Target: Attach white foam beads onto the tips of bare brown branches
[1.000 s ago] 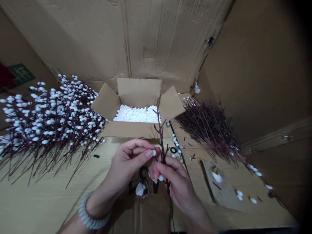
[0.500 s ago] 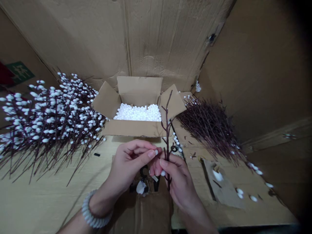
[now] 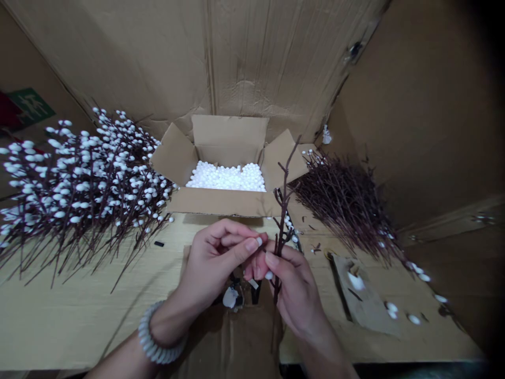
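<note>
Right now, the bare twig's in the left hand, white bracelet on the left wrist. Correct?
Not quite: the bare twig is in the right hand, not the left hand. The white bracelet is on the left wrist, as you said. The head view shows this.

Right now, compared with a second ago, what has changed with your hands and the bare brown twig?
The thin dark brown twig, gripped in the right hand, has swung over: its tip leaned left and now leans right. The left hand has shifted slightly right, a small white bud pinched at its fingertips. The open cardboard box of white foam balls, the white-budded branches and the bare dark twigs stayed put.
</note>
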`<state>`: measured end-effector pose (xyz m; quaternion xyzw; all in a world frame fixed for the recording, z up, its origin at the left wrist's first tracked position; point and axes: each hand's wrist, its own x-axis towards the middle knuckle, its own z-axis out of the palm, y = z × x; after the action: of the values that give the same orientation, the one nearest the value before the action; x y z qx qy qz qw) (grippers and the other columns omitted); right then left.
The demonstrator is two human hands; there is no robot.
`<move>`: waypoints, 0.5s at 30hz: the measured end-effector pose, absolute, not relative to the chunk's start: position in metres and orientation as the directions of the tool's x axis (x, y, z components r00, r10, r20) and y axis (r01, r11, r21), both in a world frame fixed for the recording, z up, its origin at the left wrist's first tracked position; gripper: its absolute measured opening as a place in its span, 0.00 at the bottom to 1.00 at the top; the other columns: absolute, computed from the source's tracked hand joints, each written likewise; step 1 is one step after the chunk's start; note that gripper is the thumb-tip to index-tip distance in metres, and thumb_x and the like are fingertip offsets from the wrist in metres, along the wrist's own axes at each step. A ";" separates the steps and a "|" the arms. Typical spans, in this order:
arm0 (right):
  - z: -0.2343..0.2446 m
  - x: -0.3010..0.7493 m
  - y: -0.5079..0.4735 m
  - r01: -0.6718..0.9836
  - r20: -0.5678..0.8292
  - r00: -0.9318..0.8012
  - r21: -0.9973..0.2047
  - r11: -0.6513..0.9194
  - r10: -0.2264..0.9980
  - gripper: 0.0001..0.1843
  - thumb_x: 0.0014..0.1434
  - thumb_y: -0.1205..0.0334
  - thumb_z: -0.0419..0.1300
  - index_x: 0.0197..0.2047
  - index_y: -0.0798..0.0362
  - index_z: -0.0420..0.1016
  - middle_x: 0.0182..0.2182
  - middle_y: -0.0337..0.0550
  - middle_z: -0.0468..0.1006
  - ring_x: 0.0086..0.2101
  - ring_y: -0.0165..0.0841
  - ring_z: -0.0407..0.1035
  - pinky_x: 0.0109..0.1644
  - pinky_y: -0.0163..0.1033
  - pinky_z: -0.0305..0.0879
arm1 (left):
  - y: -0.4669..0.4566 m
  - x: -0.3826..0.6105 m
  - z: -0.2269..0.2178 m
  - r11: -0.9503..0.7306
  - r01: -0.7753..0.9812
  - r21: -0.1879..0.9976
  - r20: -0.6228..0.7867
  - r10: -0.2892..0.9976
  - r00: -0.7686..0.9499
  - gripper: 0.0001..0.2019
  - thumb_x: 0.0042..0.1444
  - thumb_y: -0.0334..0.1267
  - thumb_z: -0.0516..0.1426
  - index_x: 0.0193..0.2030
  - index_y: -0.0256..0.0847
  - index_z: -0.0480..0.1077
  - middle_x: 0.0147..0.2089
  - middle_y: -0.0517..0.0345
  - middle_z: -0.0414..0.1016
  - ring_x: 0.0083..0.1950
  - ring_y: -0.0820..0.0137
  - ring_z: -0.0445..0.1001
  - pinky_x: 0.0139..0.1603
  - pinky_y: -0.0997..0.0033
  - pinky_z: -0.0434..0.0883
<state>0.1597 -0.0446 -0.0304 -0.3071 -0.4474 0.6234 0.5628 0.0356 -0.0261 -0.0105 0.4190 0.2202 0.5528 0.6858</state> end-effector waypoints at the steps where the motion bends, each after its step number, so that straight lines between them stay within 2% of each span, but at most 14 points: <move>1: -0.031 0.160 -0.044 -0.420 0.123 -0.182 -0.907 0.036 0.976 0.15 0.60 0.58 0.56 0.22 0.51 0.73 0.21 0.35 0.73 0.26 0.30 0.69 0.35 0.36 0.64 | -0.026 0.036 -0.011 0.038 -0.576 0.816 0.161 0.943 0.291 0.05 0.56 0.29 0.60 0.35 0.42 0.77 0.24 0.63 0.78 0.23 0.79 0.74 0.23 0.84 0.71; 15: -0.033 0.160 -0.046 -0.398 0.176 -0.177 -0.913 0.094 0.968 0.14 0.61 0.59 0.55 0.24 0.49 0.73 0.23 0.36 0.75 0.28 0.32 0.71 0.36 0.37 0.67 | -0.026 0.036 -0.012 0.012 -0.538 0.843 0.145 0.958 0.249 0.02 0.54 0.31 0.63 0.33 0.40 0.77 0.22 0.61 0.78 0.20 0.77 0.73 0.19 0.82 0.69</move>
<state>0.1597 -0.0461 -0.0333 -0.3004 -0.4748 0.6024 0.5669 0.0361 -0.0259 -0.0120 0.4238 0.2476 0.5606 0.6670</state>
